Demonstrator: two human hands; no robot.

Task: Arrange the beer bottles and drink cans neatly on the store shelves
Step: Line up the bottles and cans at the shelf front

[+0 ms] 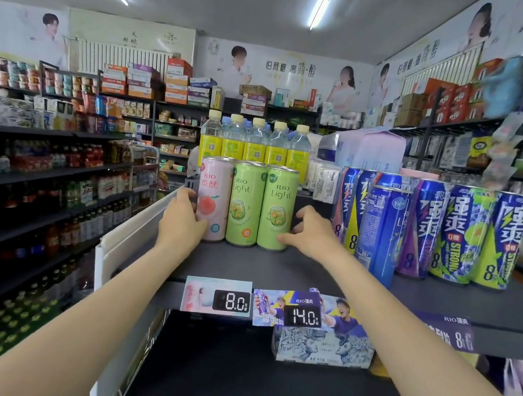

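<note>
Now, left hand: my left hand (183,216) is curled round the left side of the pink can (214,199), thumb at its lower front, fingers going behind it.
Right hand: my right hand (308,231) is spread, fingers half bent; the thumb tip touches the base of the right green can (278,209), while the other fingers hover just beside its right side. I see it grasping nothing.
Can group: pink can, middle green can (245,204) and right green can stand upright, side by side and touching, in a front row on the top shelf (242,265); more can tops show just behind them.
Behind: water bottles (255,143) with yellow labels stand in a row behind the cans.
Right neighbours: a blue can (381,230) stands forward of a row of tall blue, purple and green cans (463,235), near my right wrist.
Open room: bare shelf lies in front of the three cans, and between the right green can and the blue can.
Edges: a white rail (132,228) bounds the shelf's left end; price tags (233,301) hang on the front lip.
</note>
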